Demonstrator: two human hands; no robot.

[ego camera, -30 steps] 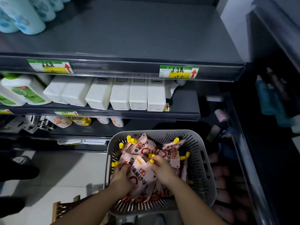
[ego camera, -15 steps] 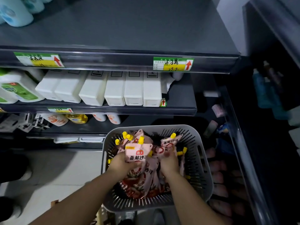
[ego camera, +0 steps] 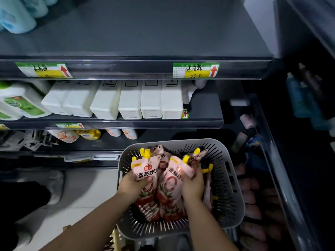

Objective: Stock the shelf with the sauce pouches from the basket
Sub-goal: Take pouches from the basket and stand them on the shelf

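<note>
A grey slatted basket [ego camera: 233, 192] sits low in front of me, holding several pink sauce pouches with yellow caps. My left hand [ego camera: 131, 185] grips an upright pouch [ego camera: 146, 173] by its left side. My right hand [ego camera: 193, 185] holds another pouch [ego camera: 172, 180] tilted to the right. Both pouches stand raised above the pile in the basket. The broad dark top shelf [ego camera: 145, 33] above is bare across its middle and right.
Blue bottles [ego camera: 16, 17] stand at the top shelf's far left. White boxes [ego camera: 130, 100] and green-labelled bottles [ego camera: 16, 104] fill the second shelf. Price tags [ego camera: 196, 70] line the shelf edge. A dark rack [ego camera: 308, 105] with goods stands to the right. Pale floor [ego camera: 81, 192] lies left.
Both hands went from digging in the pile to lifting pouches upright, one in each hand. The view has shifted slightly downward and closer.
</note>
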